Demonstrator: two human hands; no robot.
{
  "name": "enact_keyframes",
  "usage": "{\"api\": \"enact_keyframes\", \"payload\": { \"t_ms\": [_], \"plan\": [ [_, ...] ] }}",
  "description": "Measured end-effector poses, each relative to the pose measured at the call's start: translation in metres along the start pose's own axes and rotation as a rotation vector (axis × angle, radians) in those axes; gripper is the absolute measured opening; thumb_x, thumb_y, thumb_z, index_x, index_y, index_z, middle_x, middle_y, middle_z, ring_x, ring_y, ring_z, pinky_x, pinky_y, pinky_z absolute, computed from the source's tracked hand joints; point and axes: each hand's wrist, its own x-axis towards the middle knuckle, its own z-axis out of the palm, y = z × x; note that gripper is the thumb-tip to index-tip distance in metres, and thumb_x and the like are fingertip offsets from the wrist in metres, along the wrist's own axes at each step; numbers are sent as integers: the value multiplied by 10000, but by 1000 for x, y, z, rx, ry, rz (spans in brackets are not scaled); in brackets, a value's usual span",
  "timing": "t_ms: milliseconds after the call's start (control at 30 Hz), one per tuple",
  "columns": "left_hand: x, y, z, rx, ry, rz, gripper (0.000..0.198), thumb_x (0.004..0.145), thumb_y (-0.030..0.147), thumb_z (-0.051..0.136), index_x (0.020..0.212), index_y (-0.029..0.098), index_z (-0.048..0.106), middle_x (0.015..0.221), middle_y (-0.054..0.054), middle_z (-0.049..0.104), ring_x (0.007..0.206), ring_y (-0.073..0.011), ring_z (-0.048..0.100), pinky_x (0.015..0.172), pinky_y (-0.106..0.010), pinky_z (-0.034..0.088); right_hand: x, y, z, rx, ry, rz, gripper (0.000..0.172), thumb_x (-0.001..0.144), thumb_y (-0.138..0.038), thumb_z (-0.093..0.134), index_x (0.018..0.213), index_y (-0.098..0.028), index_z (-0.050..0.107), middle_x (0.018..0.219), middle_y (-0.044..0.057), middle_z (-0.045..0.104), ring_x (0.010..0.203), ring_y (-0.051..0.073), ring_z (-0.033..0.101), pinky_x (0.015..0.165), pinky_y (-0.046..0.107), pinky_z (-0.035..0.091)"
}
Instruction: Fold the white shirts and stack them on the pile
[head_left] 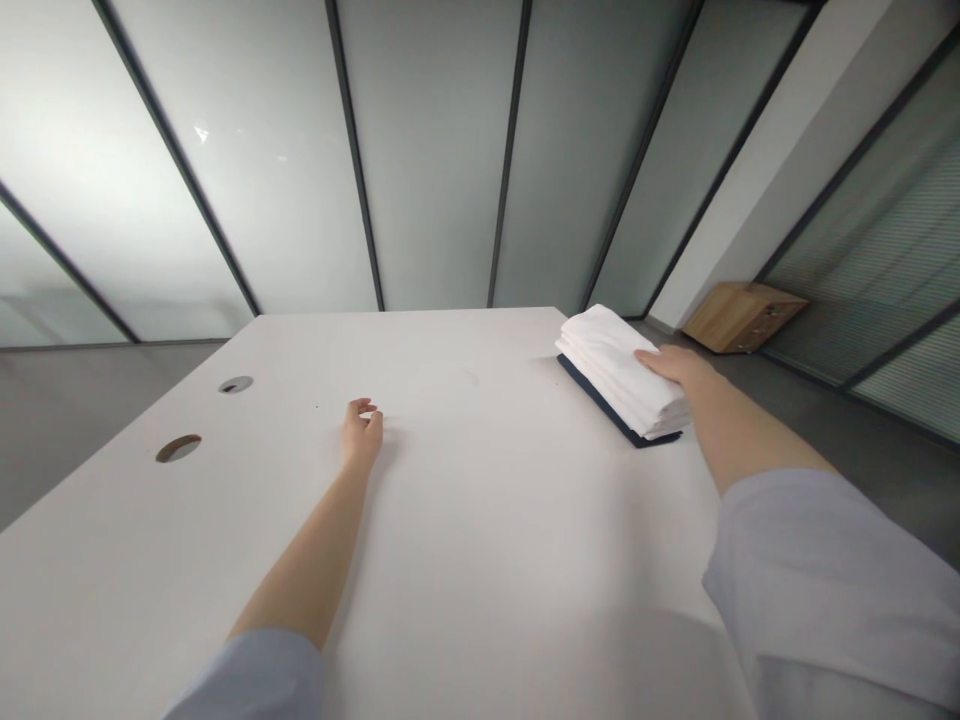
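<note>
At the right edge of the white table lies a stack of folded white cloths (615, 360), with a dark navy folded cloth (600, 400) at the bottom. My right hand (675, 365) is at the stack's right side, its thumb lying over the top white layer. The other fingers are mostly hidden along the far edge, and the hand appears to grip the white cloth. My left hand (363, 428) rests on the tabletop left of centre. Its fingers are loosely curled and apart, with nothing between them.
The white table (480, 540) has two round cable holes at its left, one an open hole (178, 449) and one with a grey cover (236, 384). A wooden cabinet (739, 315) stands on the floor beyond the right edge. Frosted glass panels (427, 150) rise behind the table.
</note>
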Motion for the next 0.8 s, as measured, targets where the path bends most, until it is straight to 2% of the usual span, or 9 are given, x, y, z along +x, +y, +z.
{"api": "enact_keyframes", "payload": {
  "t_ms": [100, 267, 433, 533, 667, 800],
  "plan": [
    [0, 0, 1, 8, 1, 5, 289, 724, 235, 509, 1011, 211, 524, 952, -30, 657, 557, -113, 534, 589, -265, 443, -3, 0, -13, -20, -80, 64, 572, 925, -535, 393, 1251, -103, 579, 1289, 255, 546, 1126, 354, 546, 853, 439, 425],
    [-1, 0, 2, 23, -16, 8, 264, 722, 228, 507, 985, 213, 532, 923, -31, 658, 568, -124, 549, 583, -266, 438, -22, -17, -35, -21, -21, -8, 509, 951, -491, 377, 1269, -143, 568, 1305, 228, 544, 1119, 325, 539, 820, 392, 386],
    [-1, -1, 3, 72, -37, 23, 256, 726, 236, 512, 979, 220, 542, 922, -31, 663, 601, -140, 576, 624, -283, 445, -36, -35, -46, -73, -25, -78, 464, 944, -463, 416, 1248, -155, 584, 1267, 211, 573, 1084, 314, 550, 795, 377, 382],
    [-1, -1, 2, 103, -48, 31, 260, 730, 236, 514, 988, 220, 542, 935, -36, 667, 624, -148, 589, 659, -293, 451, -41, -42, -47, -116, 24, -111, 489, 920, -440, 465, 1286, -127, 551, 1265, 224, 561, 1085, 327, 540, 817, 386, 388],
    [-2, 0, 1, 109, -51, 47, 276, 738, 240, 517, 1013, 218, 538, 946, -39, 670, 614, -146, 590, 655, -292, 453, -52, -54, -40, -238, 227, -255, 489, 895, -367, 488, 1321, -129, 512, 1299, 212, 522, 1152, 344, 477, 905, 433, 362],
    [-1, -2, 1, 124, -56, 60, 255, 756, 249, 522, 1008, 223, 548, 935, -36, 676, 614, -150, 595, 648, -291, 455, -71, -75, -26, -257, 277, -387, 438, 897, -359, 457, 1251, -125, 569, 1281, 195, 531, 1156, 342, 460, 940, 456, 344]
  ]
}}
